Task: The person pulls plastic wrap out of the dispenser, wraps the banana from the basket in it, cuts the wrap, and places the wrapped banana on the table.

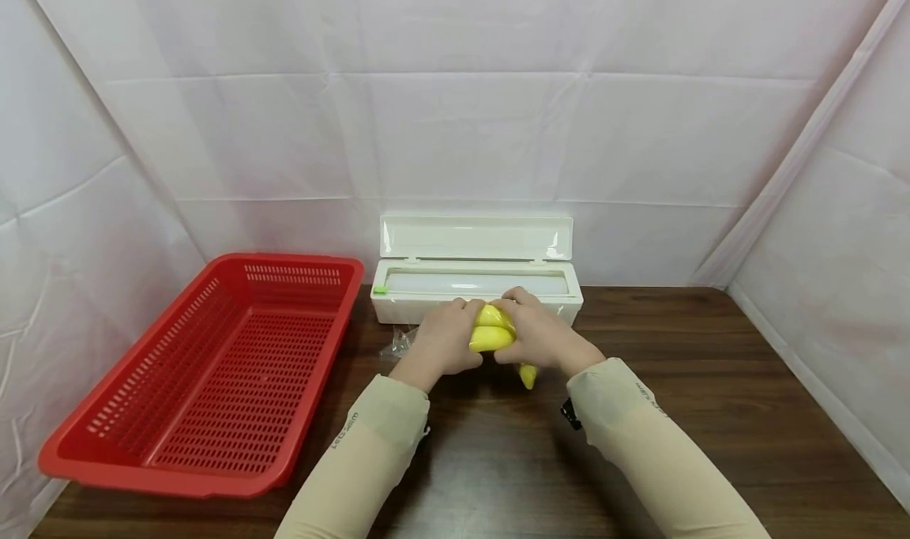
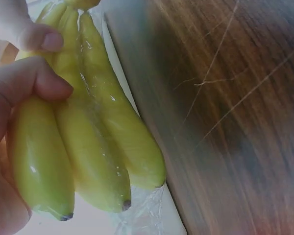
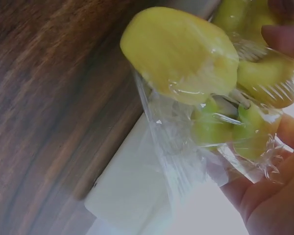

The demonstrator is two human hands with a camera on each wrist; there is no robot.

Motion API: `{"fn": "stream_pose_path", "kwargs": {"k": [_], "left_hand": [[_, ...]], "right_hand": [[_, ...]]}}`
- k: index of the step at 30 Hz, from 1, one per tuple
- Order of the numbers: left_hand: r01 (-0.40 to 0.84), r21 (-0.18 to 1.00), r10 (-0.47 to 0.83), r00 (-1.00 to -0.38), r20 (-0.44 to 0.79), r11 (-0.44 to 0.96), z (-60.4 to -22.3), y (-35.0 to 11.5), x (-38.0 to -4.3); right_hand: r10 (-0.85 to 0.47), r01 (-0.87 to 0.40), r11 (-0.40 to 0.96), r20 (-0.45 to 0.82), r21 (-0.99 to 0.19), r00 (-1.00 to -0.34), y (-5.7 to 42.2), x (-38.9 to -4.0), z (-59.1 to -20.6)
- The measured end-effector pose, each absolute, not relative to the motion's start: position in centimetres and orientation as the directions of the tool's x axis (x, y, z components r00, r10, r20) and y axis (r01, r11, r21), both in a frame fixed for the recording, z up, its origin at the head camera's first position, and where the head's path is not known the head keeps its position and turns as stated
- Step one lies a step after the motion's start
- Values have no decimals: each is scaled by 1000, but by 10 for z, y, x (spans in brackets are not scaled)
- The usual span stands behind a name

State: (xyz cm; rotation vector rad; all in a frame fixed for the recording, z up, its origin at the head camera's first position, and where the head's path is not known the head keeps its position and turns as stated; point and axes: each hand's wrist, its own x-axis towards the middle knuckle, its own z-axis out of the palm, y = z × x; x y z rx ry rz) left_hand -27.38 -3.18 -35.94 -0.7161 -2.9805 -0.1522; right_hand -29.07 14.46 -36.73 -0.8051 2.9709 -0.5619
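A bunch of yellow bananas point(image 1: 492, 337) under clear plastic wrap point(image 3: 169, 142) is held up between both hands, in front of the white box. My left hand point(image 1: 446, 337) grips one side, its thumb pressed on the fruit in the left wrist view, where the bananas point(image 2: 95, 137) hang with dark tips. My right hand point(image 1: 536, 331) grips the other side, near the wrapped greenish ends. One yellow tip point(image 1: 528, 375) sticks out below that hand. The wrap bunches loosely by the right fingers in the right wrist view. The hands hide much of the bunch.
Behind the hands a white cling-film box point(image 1: 476, 306) stands with its lid point(image 1: 476, 237) raised and a green slider point(image 1: 380, 290) at its left end. Crumpled film point(image 1: 398, 343) lies before it. A red basket point(image 1: 330, 381) occupies the left of the wooden table point(image 1: 675, 381).
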Motion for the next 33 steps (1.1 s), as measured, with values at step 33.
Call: {"fn": "stream_pose_path", "kwargs": {"k": [33], "left_hand": [[486,163,474,-874,108,858,-365,-35,-274]], "right_hand": [[-533,-519,725,109,-453,-839,150,-289,-374]]}}
